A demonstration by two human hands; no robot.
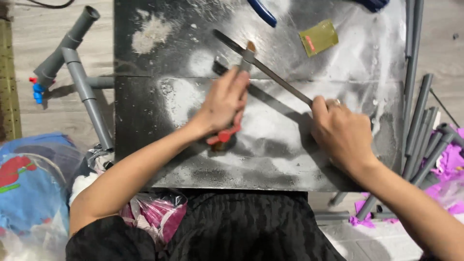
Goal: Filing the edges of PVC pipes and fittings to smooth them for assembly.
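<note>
Nearest the camera, at six o'clock, lies the person's dark crinkled clothing (241, 227), with a pink plastic bag (159, 212) just beside it at seven o'clock. Above that spreads the dark work slab (270, 164), dusted white with powder.

The left hand (223, 104), a little left of centre, is closed around a pair of red-handled pliers (227, 134); the red grips stick out under the palm towards six o'clock, and the grey jaws (247, 57) reach towards twelve, clamped on a small brownish piece (251, 46) whose nature cannot be told.

The right hand (342, 133), at three o'clock from the left, is curled shut on the near end of a long grey file (263, 67). The file runs slantwise towards ten o'clock, crossing the pliers' tip just beneath the brownish piece and ending beyond it. There is a ring on one finger.

Farther off, at one o'clock, lies a small olive-green packet (319, 37), and at twelve o'clock a blue-sleeved handle (263, 12) pokes in from the edge. Off the slab, grey pipes (420, 125) lie bundled at three o'clock, with pink paper scraps (449, 159) close by, and a jointed grey pipe assembly (77, 63) rests on the floor at ten o'clock.
</note>
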